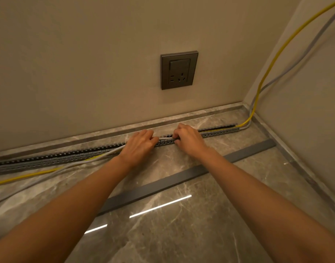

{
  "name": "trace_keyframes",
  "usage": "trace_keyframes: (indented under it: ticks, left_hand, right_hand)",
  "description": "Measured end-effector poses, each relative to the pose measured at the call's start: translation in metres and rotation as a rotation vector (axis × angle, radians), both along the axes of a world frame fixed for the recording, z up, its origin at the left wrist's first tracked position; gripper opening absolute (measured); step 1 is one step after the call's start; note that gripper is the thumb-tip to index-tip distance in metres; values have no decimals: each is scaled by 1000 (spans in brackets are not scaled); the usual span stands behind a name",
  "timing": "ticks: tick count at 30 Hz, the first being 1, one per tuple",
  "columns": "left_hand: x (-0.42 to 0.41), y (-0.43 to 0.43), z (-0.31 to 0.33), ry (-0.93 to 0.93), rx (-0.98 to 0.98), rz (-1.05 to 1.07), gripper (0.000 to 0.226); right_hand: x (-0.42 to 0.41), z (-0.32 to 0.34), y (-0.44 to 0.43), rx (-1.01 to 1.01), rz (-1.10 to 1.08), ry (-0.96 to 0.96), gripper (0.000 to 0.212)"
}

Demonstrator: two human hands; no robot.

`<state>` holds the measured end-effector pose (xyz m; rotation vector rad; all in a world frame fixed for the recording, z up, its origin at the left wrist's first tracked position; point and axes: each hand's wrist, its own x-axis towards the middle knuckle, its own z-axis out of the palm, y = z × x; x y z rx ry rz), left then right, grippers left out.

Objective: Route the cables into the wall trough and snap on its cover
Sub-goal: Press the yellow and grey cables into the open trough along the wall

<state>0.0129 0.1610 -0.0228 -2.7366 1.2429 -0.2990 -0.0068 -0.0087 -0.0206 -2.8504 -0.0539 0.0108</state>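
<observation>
A long grey slotted trough (68,155) lies on the marble floor along the wall's base. A yellow cable (276,56) and a grey cable (303,54) come down the right corner and enter the trough's right end. Left of my hands both cables leave the trough and trail over the floor. My left hand (139,144) and my right hand (188,138) rest on the trough's middle, fingers curled over the cables, pressing them between the slotted walls. The flat grey cover strip (182,179) lies loose on the floor in front of the trough.
A dark wall socket (179,70) sits above the trough. A marble skirting (219,112) runs along both walls and meets in the right corner. The glossy floor (182,234) reflects a light strip near me.
</observation>
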Motion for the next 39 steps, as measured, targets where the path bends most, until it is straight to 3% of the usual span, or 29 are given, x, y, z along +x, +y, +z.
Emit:
trace_keyframes:
  ticks: [3,7,9,14,17,24,30,35,39]
  left_hand:
    - [2,-1,-3,39,-37,38,24]
    - [0,-1,-4,164,-125,115,7]
    - [-1,-1,-7,137,-101,126,7]
    - [-9,-12,8,155,38,201,12]
    - [-5,-20,10,294,36,336,24]
    - [-6,-30,12,277,125,351,25]
    - [-9,-61,15,257,66,273,23]
    - [-9,-75,14,272,63,342,29]
    - [-11,-82,11,247,41,321,27]
  right_hand:
    - [1,-2,1,3,-28,-14,18]
    - [1,-4,1,31,-56,17,18]
    - [1,-3,1,24,-49,22,19]
    - [1,-4,2,-8,-17,2,20]
    - [-2,-6,2,3,4,-35,16]
    - [-15,-4,-31,-17,-22,-156,21]
    - [-19,-7,-56,-66,-50,-104,23]
    - [-11,2,-63,-31,-30,-58,25]
    - [-17,1,-87,-63,-82,-118,25]
